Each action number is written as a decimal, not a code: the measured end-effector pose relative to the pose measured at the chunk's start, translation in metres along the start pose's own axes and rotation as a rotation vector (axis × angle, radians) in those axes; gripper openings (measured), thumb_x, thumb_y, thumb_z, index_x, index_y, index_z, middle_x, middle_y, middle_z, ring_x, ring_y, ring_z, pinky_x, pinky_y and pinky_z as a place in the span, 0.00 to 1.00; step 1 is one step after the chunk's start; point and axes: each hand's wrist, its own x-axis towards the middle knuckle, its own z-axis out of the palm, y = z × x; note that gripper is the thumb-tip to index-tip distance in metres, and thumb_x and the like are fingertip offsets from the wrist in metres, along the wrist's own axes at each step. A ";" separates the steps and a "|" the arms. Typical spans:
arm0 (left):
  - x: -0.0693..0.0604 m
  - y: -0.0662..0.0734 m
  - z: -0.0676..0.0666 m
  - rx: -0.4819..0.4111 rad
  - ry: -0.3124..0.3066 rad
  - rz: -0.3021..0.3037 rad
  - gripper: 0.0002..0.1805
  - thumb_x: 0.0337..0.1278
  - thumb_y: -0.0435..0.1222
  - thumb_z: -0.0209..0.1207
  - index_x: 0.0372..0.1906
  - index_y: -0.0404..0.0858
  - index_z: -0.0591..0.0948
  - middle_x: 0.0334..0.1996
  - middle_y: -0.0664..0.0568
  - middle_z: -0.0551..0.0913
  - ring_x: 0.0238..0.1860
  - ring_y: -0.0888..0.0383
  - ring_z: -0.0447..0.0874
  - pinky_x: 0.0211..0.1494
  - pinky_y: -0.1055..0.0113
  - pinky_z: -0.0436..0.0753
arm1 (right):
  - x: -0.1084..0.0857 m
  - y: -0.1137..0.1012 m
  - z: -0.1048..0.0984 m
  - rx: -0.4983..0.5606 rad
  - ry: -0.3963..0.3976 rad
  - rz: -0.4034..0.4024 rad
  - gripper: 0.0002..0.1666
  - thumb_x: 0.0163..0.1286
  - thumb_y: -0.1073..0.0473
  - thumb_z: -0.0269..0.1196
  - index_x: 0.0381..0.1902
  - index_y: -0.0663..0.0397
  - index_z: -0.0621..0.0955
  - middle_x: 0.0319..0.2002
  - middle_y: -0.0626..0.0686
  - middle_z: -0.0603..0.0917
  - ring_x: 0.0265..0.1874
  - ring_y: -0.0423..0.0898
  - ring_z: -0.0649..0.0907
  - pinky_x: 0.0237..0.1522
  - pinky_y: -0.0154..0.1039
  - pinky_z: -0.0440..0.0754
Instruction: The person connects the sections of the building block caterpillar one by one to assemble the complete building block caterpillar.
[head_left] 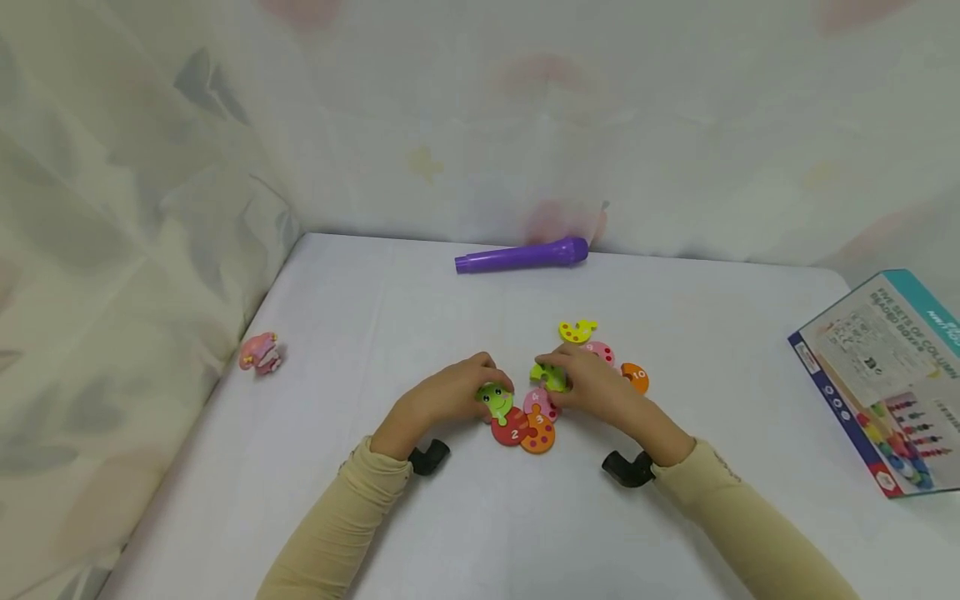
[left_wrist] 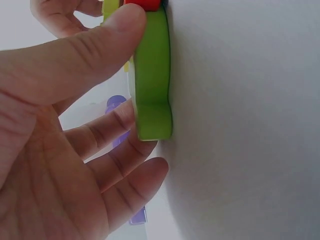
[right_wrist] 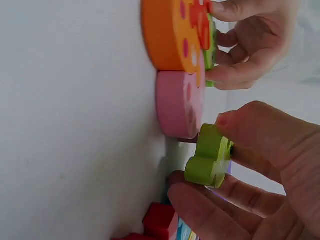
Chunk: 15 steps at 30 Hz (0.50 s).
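A green frog-like face piece (head_left: 496,401) joins a red piece marked 2 (head_left: 510,427), an orange piece marked 3 (head_left: 538,432) and a pink piece (head_left: 538,403) in a curved row. My left hand (head_left: 455,390) holds the face piece by its edges; in the left wrist view the thumb of that hand (left_wrist: 65,115) lies at the green side (left_wrist: 153,75). Pinched between thumb and fingers of my right hand (head_left: 600,387) is a yellow-green piece (head_left: 549,377), just above the pink one. In the right wrist view this piece (right_wrist: 207,155) is apart from the pink piece (right_wrist: 177,105).
Beyond my right hand lie a yellow piece (head_left: 576,332), a pink piece (head_left: 602,352) and an orange piece marked 10 (head_left: 636,377). A purple toy microphone (head_left: 521,256) is at the back, a pink figurine (head_left: 259,353) at the left, a printed box (head_left: 885,383) at the right.
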 end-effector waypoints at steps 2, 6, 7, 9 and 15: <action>0.000 0.000 0.000 0.001 0.000 -0.003 0.24 0.43 0.36 0.69 0.50 0.50 0.80 0.45 0.56 0.71 0.44 0.61 0.72 0.50 0.68 0.73 | -0.001 0.001 0.001 -0.031 0.004 -0.022 0.29 0.56 0.56 0.68 0.57 0.53 0.76 0.47 0.51 0.77 0.44 0.45 0.76 0.46 0.40 0.78; 0.000 0.000 0.000 -0.002 -0.002 -0.007 0.24 0.43 0.36 0.69 0.50 0.51 0.80 0.45 0.56 0.70 0.44 0.61 0.72 0.50 0.68 0.73 | -0.001 0.002 0.000 -0.079 -0.020 -0.055 0.29 0.57 0.54 0.67 0.57 0.52 0.76 0.47 0.51 0.77 0.42 0.44 0.77 0.45 0.39 0.78; 0.000 0.000 0.000 -0.002 -0.003 -0.006 0.24 0.43 0.36 0.69 0.50 0.51 0.80 0.45 0.56 0.70 0.44 0.61 0.72 0.50 0.68 0.73 | -0.001 0.002 -0.001 -0.091 -0.030 -0.065 0.29 0.57 0.54 0.67 0.57 0.52 0.76 0.47 0.51 0.77 0.42 0.44 0.77 0.44 0.39 0.78; 0.000 0.001 -0.001 -0.004 -0.003 -0.005 0.24 0.43 0.36 0.69 0.50 0.51 0.80 0.45 0.56 0.70 0.44 0.61 0.72 0.50 0.68 0.73 | -0.001 0.002 -0.002 -0.106 -0.051 -0.082 0.28 0.58 0.54 0.67 0.57 0.51 0.76 0.48 0.51 0.77 0.42 0.44 0.77 0.45 0.39 0.77; 0.001 -0.001 0.000 -0.001 0.000 -0.001 0.24 0.43 0.36 0.69 0.50 0.51 0.80 0.44 0.56 0.70 0.44 0.61 0.72 0.49 0.68 0.73 | 0.000 0.000 -0.007 -0.110 -0.104 -0.101 0.27 0.60 0.56 0.65 0.58 0.52 0.76 0.49 0.52 0.76 0.44 0.46 0.77 0.48 0.41 0.77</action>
